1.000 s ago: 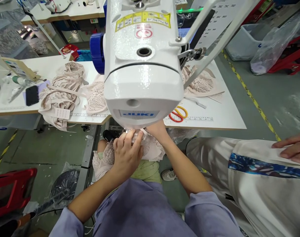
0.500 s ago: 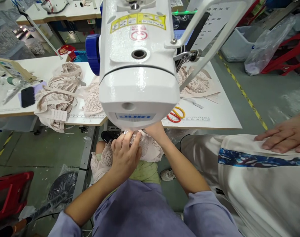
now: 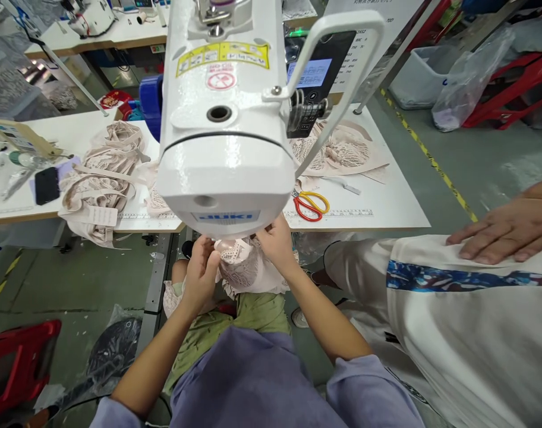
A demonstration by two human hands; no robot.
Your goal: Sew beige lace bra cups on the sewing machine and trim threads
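A beige lace bra (image 3: 245, 270) hangs below the head of a white JUKI sewing machine (image 3: 226, 172), over my lap. My left hand (image 3: 202, 268) pinches its left edge between thumb and fingers. At its upper right, my right hand (image 3: 276, 245) is closed on the fabric, its fingertips partly tucked under the machine head. The needle area is hidden behind the machine's casing. Another lace part (image 3: 170, 297) lies over my knee on the left.
Beige bras (image 3: 104, 172) are heaped on the table's left side, near a black phone (image 3: 47, 185). On the right lie scissors (image 3: 311, 205) with red and yellow handles and more lace pieces (image 3: 346, 145). A co-worker's hand (image 3: 507, 229) rests on white trousers at my right.
My left hand has moved left and turned, its thumb now showing at the bra's edge. More of the lace cup and of my right hand shows. The view has shifted slightly right.
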